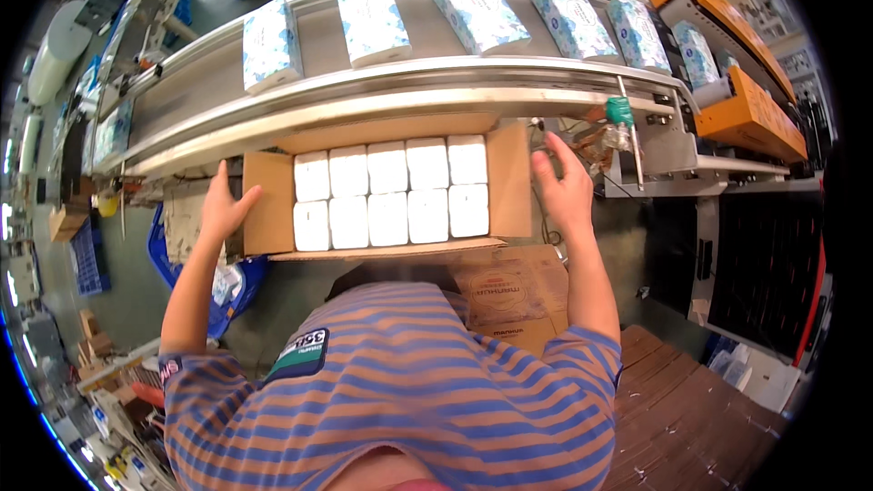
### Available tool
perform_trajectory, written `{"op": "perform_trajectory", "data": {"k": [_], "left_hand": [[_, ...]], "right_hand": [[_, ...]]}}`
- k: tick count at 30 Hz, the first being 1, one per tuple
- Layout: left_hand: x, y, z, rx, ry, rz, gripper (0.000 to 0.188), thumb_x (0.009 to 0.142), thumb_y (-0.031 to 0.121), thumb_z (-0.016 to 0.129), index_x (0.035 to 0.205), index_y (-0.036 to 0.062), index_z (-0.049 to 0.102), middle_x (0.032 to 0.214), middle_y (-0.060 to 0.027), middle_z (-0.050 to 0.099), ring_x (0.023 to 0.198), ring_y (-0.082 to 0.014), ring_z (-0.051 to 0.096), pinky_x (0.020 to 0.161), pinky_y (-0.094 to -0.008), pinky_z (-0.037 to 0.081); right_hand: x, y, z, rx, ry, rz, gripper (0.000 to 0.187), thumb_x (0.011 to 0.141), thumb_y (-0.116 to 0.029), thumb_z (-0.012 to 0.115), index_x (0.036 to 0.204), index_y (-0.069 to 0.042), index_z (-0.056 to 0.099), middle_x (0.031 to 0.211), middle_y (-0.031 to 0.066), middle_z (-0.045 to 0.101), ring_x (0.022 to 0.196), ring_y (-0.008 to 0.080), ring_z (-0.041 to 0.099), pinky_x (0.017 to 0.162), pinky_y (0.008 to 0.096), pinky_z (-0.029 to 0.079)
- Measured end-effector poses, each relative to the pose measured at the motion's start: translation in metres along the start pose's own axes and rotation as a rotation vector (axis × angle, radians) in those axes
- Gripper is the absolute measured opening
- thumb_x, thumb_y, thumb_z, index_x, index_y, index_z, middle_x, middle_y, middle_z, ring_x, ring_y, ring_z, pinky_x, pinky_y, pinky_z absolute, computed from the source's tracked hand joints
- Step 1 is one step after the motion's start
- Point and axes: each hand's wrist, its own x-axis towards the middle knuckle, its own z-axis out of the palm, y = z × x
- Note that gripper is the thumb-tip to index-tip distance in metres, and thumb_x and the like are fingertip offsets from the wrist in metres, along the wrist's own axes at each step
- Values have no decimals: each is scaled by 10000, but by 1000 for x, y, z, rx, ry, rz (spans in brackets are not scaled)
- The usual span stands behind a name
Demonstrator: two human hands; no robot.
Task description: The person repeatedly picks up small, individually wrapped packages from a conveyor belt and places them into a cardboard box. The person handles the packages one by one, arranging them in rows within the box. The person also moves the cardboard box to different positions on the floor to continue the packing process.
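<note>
An open cardboard carton (269, 218) is in front of me, its side flaps folded outward. Inside, several white-ended packs (387, 168) stand in two rows, filling it from side to side. My left hand (225, 207) is at the left flap, fingers spread, with the thumb reaching over the flap's edge; whether it presses on it I cannot tell. Just outside the right flap (510, 184) is my right hand (566, 186), also with fingers apart and holding nothing. Both hands frame the carton from its two sides.
Beyond the carton runs a conveyor (314, 41) carrying several blue-and-white floral tissue packs (478, 14). An orange machine housing (750, 118) stands at its right end. Below left is a blue bin (238, 305); flattened cardboard (518, 286) lies low right, near stacked brown sheets (677, 418).
</note>
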Motion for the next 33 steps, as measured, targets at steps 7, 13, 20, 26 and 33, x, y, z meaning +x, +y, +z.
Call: {"op": "perform_trajectory", "data": {"k": [7,13,20,26,33], "left_hand": [[29,156,49,-74,-826,221,839,745,510,628,1319,-24,329,970,-303,593,916,-411,582,764,-438,465],[72,190,24,-408,249,654,775,724,456,666,1280,-13,396,1126,-189,473,1046,-350,447,902,-437,351],[-18,198,94,-309,-157,501,618,686,457,680,1110,31,537,986,-178,565,989,-344,521,897,-458,383],[-39,262,182,-1459,-108,-230,679,949,405,373,1426,1,107,1438,-191,239,1344,-262,211,1092,-348,173],[-19,328,285,-775,-223,-995,931,746,755,391,1262,-15,480,1235,-231,512,1184,-321,472,972,-382,379]], "right_hand": [[-19,-52,66,-602,-1054,-317,923,662,-649,638,1295,-15,418,1338,210,391,1249,355,364,1046,451,265],[7,59,117,-376,103,-205,917,765,-593,572,1382,6,256,1409,212,296,1285,353,308,1056,460,227],[-7,92,70,-150,10,324,689,854,-471,523,1335,-15,335,1185,242,534,1103,377,517,923,403,403],[33,175,25,-194,116,269,591,867,-460,515,1257,-23,434,1098,238,583,1039,392,547,869,419,425],[89,413,-74,46,19,55,580,936,-453,401,1218,49,467,1166,176,562,1032,315,546,889,346,420]]}}
